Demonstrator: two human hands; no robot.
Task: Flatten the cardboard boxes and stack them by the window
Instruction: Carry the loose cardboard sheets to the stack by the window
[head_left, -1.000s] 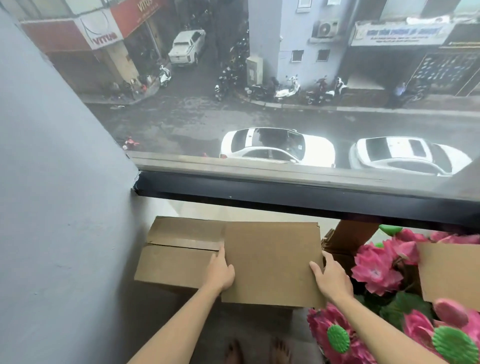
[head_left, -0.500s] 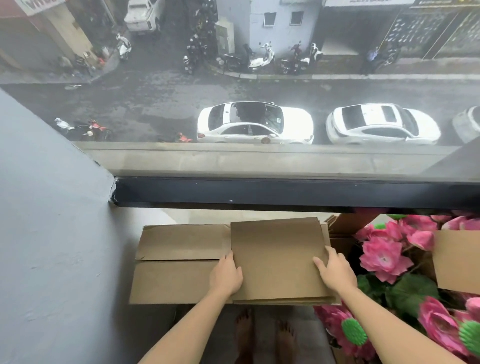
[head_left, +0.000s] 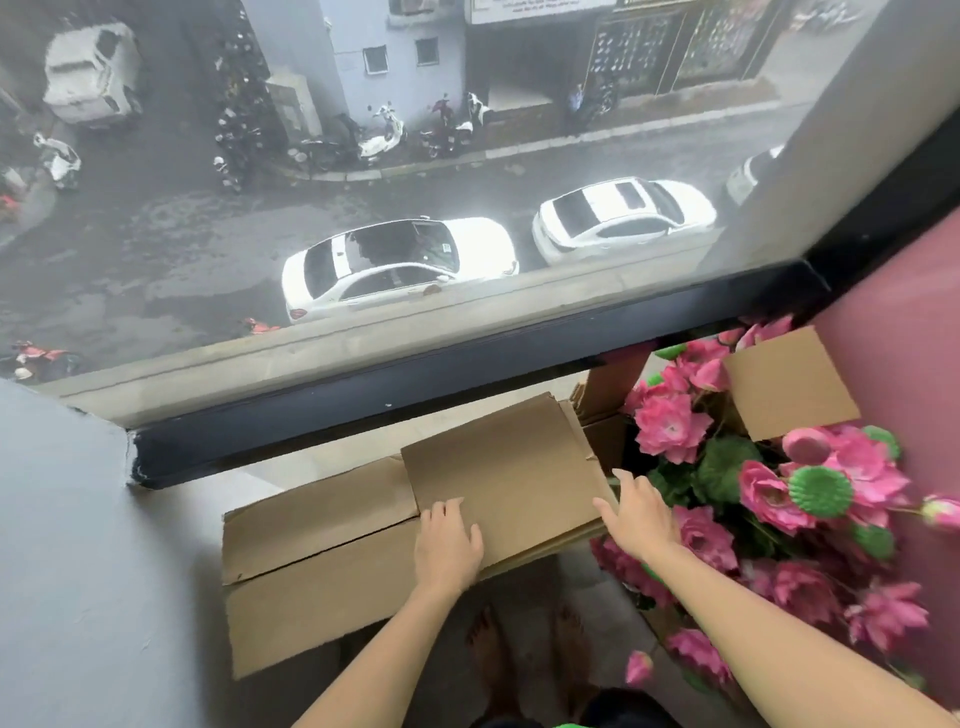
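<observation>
Cardboard, flattened, lies on a bigger flattened box under the window. It has dropped from the slight tilt of a second ago to rest flat. The left hand presses its near-left corner, fingers straight. The right hand, fingers spread, touches its 3 o'clock edge. Pink flowers crowd that side. Judged so, this piece is stacked; release should follow.
</observation>
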